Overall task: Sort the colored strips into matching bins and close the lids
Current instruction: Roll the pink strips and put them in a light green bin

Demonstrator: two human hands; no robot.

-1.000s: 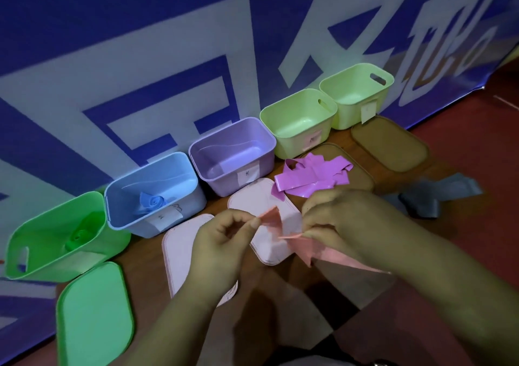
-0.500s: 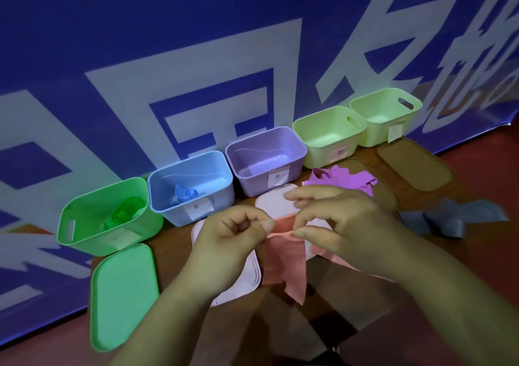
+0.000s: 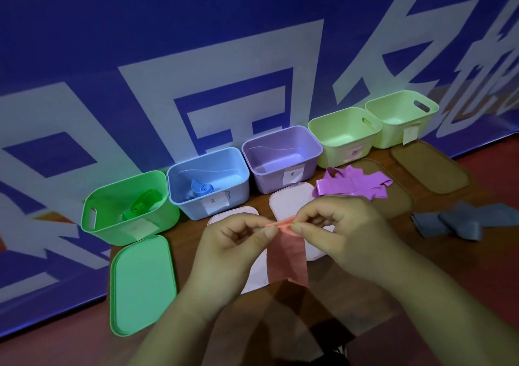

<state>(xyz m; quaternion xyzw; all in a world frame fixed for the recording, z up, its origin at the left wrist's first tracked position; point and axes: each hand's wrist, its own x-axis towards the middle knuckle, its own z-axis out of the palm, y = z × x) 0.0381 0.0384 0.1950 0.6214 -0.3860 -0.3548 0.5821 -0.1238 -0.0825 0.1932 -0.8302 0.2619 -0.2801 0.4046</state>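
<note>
A pink strip [image 3: 286, 259] hangs down between my hands, its top edge folded over. My left hand [image 3: 233, 250] and my right hand [image 3: 342, 233] both pinch that top edge. Behind them stands a row of open bins: a green bin [image 3: 157, 225] with a rolled green strip [image 3: 139, 207], a blue bin [image 3: 238, 194] with a rolled blue strip [image 3: 203, 187], a purple bin [image 3: 283, 184], and two pale green bins [image 3: 334, 155] [image 3: 393, 138]. Purple strips [image 3: 354, 184] lie right of the purple bin. Grey strips [image 3: 460, 221] lie at the right.
Lids lie flat in front of the bins: a green lid [image 3: 140, 284], two pale pink lids [image 3: 292, 200] [image 3: 254, 277] partly under my hands, and two brown lids [image 3: 398, 200] [image 3: 429, 169]. A blue banner [image 3: 196, 57] rises right behind the bins.
The pink strip has been lifted and straightened from a crumpled bunch. My hands have drawn together at its top edge, which is now folded over. The camera view has shifted left.
</note>
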